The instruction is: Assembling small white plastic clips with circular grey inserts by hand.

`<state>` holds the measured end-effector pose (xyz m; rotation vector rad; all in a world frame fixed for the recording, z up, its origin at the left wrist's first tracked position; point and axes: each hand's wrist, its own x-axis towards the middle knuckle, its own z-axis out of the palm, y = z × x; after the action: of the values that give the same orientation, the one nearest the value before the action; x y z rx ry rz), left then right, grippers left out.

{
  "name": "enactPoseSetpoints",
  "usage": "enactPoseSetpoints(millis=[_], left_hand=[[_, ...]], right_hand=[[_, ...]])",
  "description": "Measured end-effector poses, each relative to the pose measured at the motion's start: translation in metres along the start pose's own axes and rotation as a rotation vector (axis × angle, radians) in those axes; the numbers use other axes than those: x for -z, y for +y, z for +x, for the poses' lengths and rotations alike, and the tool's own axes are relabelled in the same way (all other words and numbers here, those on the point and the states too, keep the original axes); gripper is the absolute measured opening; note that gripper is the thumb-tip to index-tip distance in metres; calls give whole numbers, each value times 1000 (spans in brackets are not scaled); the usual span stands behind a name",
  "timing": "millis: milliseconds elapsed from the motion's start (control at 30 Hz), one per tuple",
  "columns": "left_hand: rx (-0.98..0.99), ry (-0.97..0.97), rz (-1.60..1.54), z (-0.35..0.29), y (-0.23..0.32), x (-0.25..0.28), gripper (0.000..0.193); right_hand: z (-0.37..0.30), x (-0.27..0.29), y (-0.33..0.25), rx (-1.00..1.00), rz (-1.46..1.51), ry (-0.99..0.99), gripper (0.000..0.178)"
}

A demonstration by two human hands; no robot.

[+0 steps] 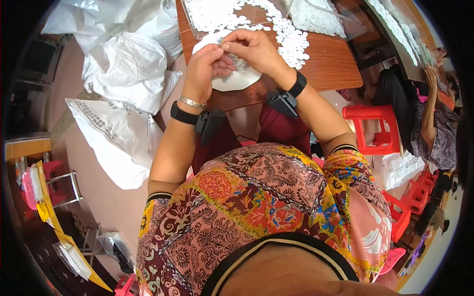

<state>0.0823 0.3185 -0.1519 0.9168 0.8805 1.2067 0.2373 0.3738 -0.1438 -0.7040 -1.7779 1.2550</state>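
Note:
Over a white round plate [238, 83] at the table's near edge, my two hands meet with their fingertips touching. My left hand [206, 65] is closed, thumb and forefinger pinched together. My right hand [256, 51] also pinches, its thumb and forefinger against the left fingertips. Whatever sits between them is too small to make out. Some small pieces lie on the plate, partly hidden beneath my hands. Just beyond, many small white round pieces [292, 45] are scattered over the brown wooden table [332, 63].
A clear tray [197, 33] of white pieces stands at the far left of the table, another heap [316, 18] at the far right. Full white sacks [126, 71] and a flat sack [116, 135] lie on the floor at left. A red stool [374, 129] and another person [437, 126] are at right.

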Motion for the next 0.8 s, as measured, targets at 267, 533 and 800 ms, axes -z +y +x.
enactPoseSetpoints(millis=[267, 533, 800], left_hand=[[-59, 77, 160, 2, -7, -5, 17], [-95, 117, 274, 0, -7, -10, 19], [-141, 93, 521, 6, -10, 1, 21]], right_hand=[[-10, 3, -8, 233, -635, 68, 13], [-13, 1, -13, 150, -668, 67, 18], [-11, 6, -4, 162, -610, 14, 18]])
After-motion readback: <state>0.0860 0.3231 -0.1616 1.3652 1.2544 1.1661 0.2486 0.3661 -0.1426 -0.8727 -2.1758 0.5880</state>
